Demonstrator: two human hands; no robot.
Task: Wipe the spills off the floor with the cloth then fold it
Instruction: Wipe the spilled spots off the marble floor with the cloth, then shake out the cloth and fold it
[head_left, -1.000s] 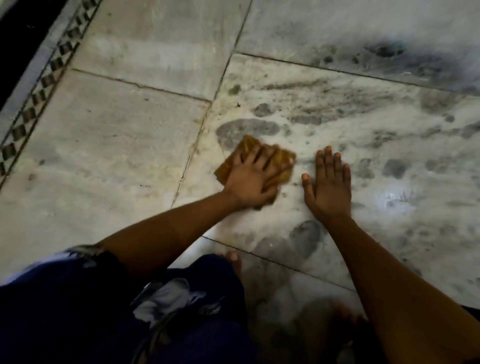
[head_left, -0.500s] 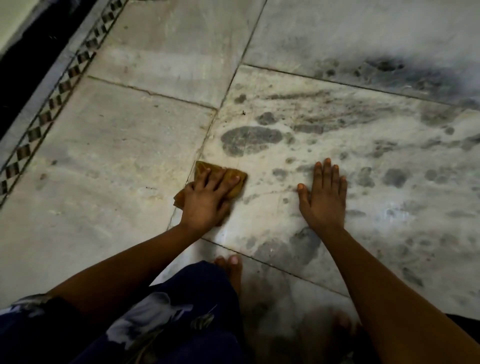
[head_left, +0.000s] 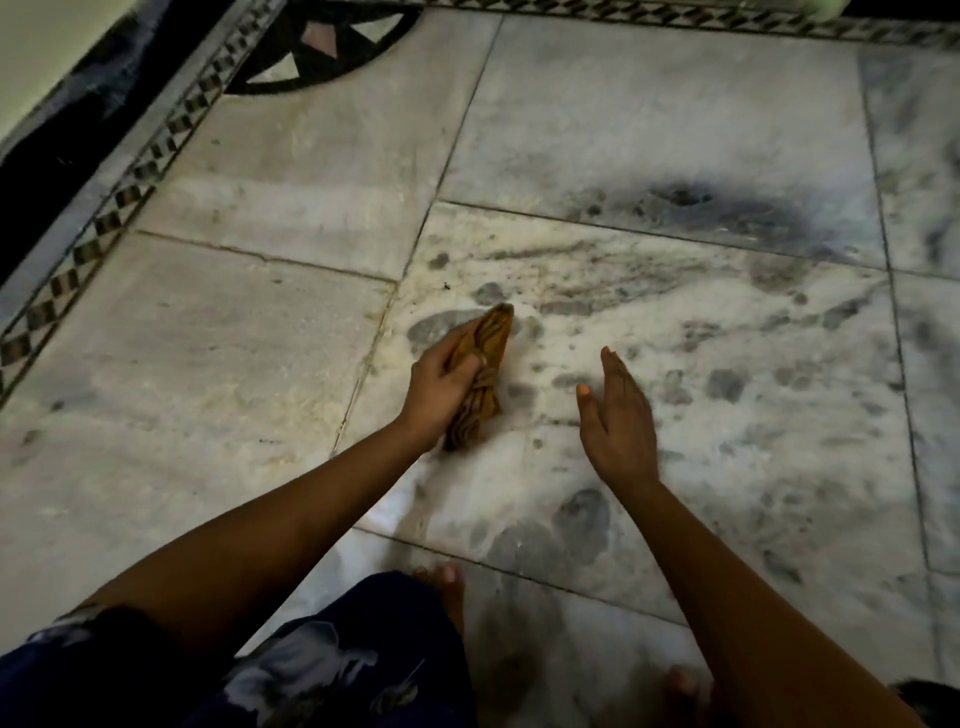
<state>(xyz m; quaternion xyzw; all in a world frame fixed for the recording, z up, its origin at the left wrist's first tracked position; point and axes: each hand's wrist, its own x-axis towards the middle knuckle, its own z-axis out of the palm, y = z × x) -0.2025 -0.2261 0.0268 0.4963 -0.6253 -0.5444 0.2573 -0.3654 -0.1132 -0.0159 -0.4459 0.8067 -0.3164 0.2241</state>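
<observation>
We see the cloth (head_left: 480, 376), a brown-orange piece with darker stripes, bunched into a long crumpled shape. Our left hand (head_left: 441, 387) grips it around the middle, fingers closed on the fabric, so one end points away from us and the other end hangs near the wrist. It seems lifted off the floor (head_left: 260, 332), or touching it only lightly; we cannot tell exactly. Our right hand (head_left: 618, 415) is free and flat, with fingers straight, just beside the cloth, and holds nothing. Around both hands the marble tile carries many dark marks (head_left: 727, 384); whether they are wet spills or the stone's own pattern, we cannot say for sure. We judge that the wiping step is ending and the folding is about to begin. The next move calls for the right hand to take one edge, so that the bunched cloth can be opened flat before it is folded.
</observation>
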